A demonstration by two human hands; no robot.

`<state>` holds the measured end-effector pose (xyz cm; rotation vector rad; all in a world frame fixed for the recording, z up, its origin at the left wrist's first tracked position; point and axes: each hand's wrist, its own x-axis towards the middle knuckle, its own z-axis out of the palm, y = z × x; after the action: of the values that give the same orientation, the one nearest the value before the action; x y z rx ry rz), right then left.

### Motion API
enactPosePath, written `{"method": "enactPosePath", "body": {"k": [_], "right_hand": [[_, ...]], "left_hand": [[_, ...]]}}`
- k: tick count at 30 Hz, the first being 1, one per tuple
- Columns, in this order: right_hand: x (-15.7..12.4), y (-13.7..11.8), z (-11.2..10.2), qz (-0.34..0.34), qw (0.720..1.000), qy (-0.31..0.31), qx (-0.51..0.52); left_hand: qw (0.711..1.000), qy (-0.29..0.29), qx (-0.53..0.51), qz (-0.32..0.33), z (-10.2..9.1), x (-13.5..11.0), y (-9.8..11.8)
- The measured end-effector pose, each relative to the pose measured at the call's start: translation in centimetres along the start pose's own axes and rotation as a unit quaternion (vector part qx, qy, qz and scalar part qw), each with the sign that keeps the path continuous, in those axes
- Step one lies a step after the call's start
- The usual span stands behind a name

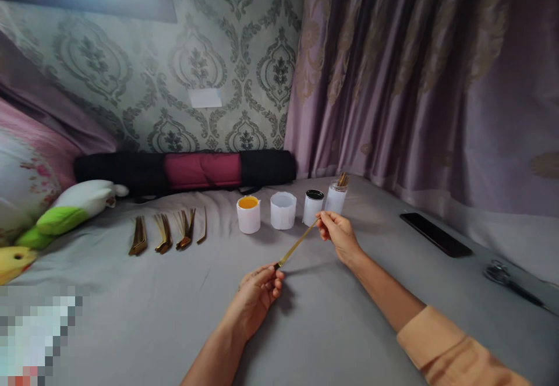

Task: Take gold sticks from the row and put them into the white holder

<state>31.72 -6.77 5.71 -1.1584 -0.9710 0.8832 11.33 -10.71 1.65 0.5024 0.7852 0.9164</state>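
Observation:
A thin, gold-coloured stick is stretched slantwise between my two hands. My left hand pinches its lower end, where a dark part shows by the fingertips. At the upper end, my right hand grips it between thumb and fingers, just in front of a white-wrapped cup with a black inside. Behind that hand stands a white-wrapped jar with several thin sticks poking out. Farther left are a whitish cup and a white cup with orange-yellow contents.
Bundles of gold-coloured sticks with bent ends lie on the grey sheet, beside a single stick. A black and maroon roll lies along the wall. Plush toys sit left; a black phone and a coiled cable right.

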Motion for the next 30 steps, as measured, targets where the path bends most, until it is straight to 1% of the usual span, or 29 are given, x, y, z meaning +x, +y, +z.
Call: {"method": "enactPosePath", "body": {"k": [7,13,16,23,27,30], "right_hand": [[0.1,-0.1,-0.3,-0.007,1.0,-0.003,0.003],[0.5,-0.6,-0.9,-0.012,1.0,-0.004,-0.006],[0.9,-1.2,-1.3,-0.012,1.0,0.005,-0.009],[1.9,-3.8,-2.8,-0.035,0.998,0.044,-0.027],[2.9,-5.8,-4.0,-0.054,0.996,0.063,-0.033],[3.9,-7.1,-5.0,-0.063,0.993,0.091,-0.043]], "left_hand": [[1.0,0.008,-0.001,0.0,0.2,-0.2,0.1],[1.0,-0.016,-0.007,0.007,0.0,0.1,0.0],[1.0,-0.015,-0.011,0.005,-0.2,0.3,-0.1],[1.0,-0.011,-0.018,-0.002,-0.2,0.2,0.2],[1.0,-0.01,-0.023,0.001,-0.2,0.3,0.2],[0.999,-0.018,-0.031,0.005,-0.4,0.4,0.1]]}}
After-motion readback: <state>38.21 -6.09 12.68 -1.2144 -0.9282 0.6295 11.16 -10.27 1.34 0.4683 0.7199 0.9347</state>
